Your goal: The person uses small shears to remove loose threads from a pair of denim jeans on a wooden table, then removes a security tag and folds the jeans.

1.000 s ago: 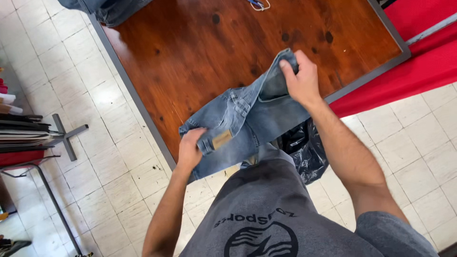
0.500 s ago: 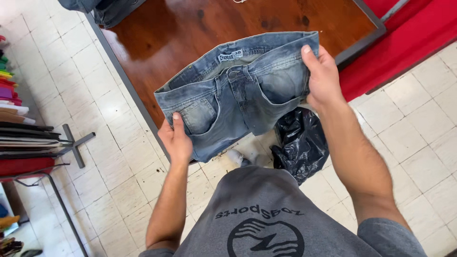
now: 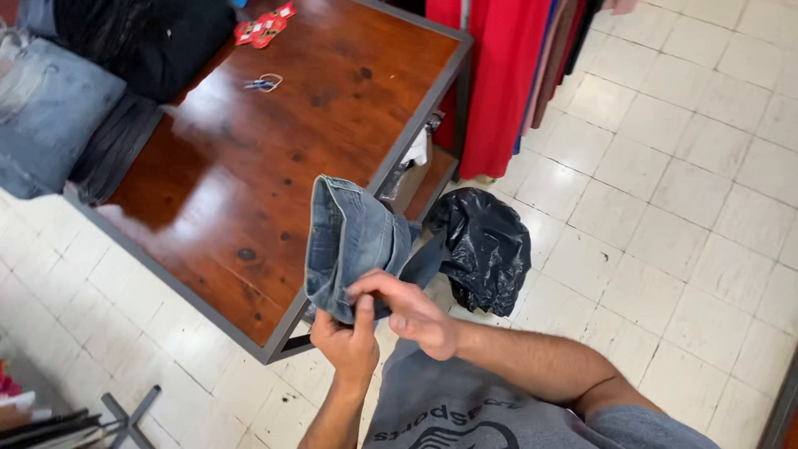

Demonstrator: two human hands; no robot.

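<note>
A pair of blue denim shorts, folded in half, hangs upright in front of my chest over the near corner of a wooden table. My left hand grips the lower edge of the shorts from below. My right hand pinches the same edge from the right, its fingers touching the left hand. Both hands are closed on the denim.
A black plastic bag lies on the white tiled floor beside the table. Folded jeans and dark garments are stacked at the table's far left, with red tags and a small clip. Red clothes hang behind.
The shorts were spread wide between both hands; now they are folded in half and my hands have come together at the lower edge. My view has swung right.
</note>
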